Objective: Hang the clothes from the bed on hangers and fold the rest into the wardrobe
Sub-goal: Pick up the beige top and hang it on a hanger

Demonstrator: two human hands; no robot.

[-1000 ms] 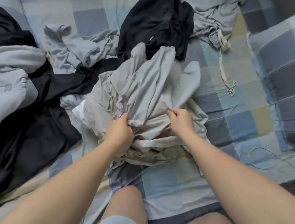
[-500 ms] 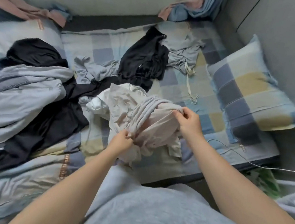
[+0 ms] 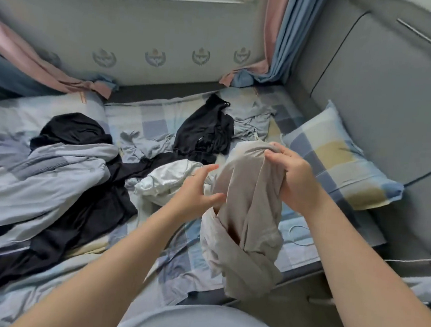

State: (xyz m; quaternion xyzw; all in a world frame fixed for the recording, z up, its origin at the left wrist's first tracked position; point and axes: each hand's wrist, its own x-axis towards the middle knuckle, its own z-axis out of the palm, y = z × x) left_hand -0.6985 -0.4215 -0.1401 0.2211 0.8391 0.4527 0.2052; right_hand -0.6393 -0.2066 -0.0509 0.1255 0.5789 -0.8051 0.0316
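Observation:
A beige garment (image 3: 246,218) hangs bunched above the bed's near edge. My right hand (image 3: 293,180) grips its top, fingers curled round the cloth. My left hand (image 3: 196,187) is beside the garment's left side with fingers spread and loosely bent, the thumb touching the fabric. On the checked bed sheet (image 3: 187,260) lie a white garment (image 3: 168,180), a black garment (image 3: 206,134), a light grey garment (image 3: 254,120), a long black garment (image 3: 75,203) and a pale blue-grey garment (image 3: 39,174).
A checked pillow (image 3: 340,158) leans against the grey padded headboard (image 3: 384,100) at right. Pink and blue curtains (image 3: 280,33) hang at the back wall. A thin white cable (image 3: 409,260) runs over the bed's right edge.
The beige garment has been lifted off the bed and now hangs from my right hand. My left hand has let go of the cloth and opened. The view has pulled back and up.

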